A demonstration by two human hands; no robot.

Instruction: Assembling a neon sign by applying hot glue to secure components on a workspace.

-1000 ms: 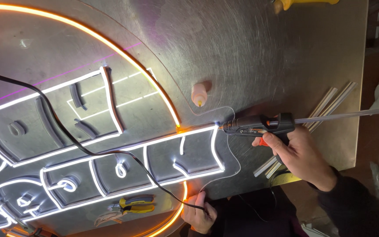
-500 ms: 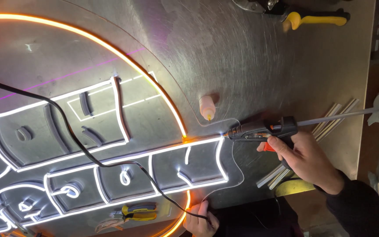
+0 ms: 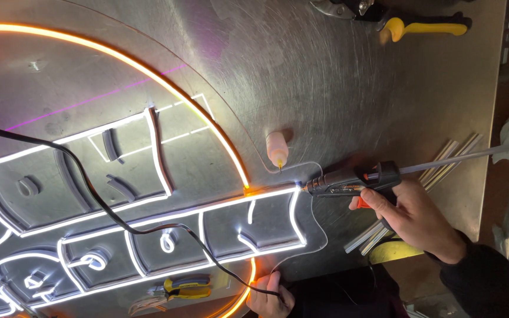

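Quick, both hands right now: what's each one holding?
Left hand: closed, pinching the black cable.
Right hand: closed on the hot glue gun, finger on the trigger.

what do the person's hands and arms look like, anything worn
Both hands are bare, with no gloves, rings or watch in view. The right hand comes out of a dark long sleeve that ends at the wrist. The left hand is cut off by the frame edge, so its sleeve cannot be seen.

One head-worn view only: we look steeply down from close above onto a metal table (image 3: 337, 70) bearing a lit neon sign (image 3: 148, 200), the frame turned sideways, our right hand (image 3: 410, 215) entering at the right edge and our left hand (image 3: 269, 300) at the bottom.
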